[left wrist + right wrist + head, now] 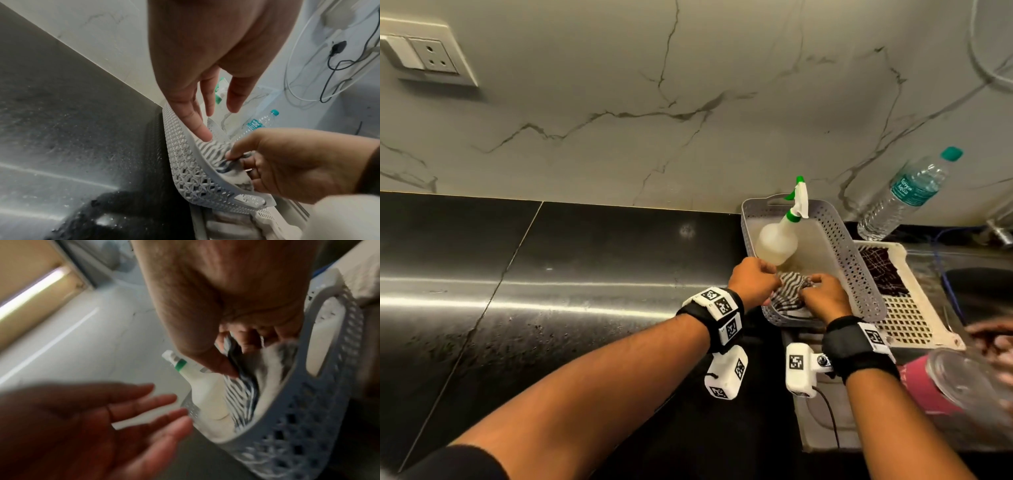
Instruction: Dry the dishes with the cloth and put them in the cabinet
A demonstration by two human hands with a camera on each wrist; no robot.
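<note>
With the right hand (825, 296) pinching the striped cloth (789, 291) in the grey basket (859, 274) and the left hand (205, 91) open-fingered beside it, lifting may, as far as the blur shows, topple the spray bottle (779, 240).

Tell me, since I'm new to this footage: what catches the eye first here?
Both hands meet over a grey perforated basket on the dark counter: the right hand pinches a striped cloth inside it, while the left hand reaches in with straight fingers. A spray bottle lies in the same basket.
</note>
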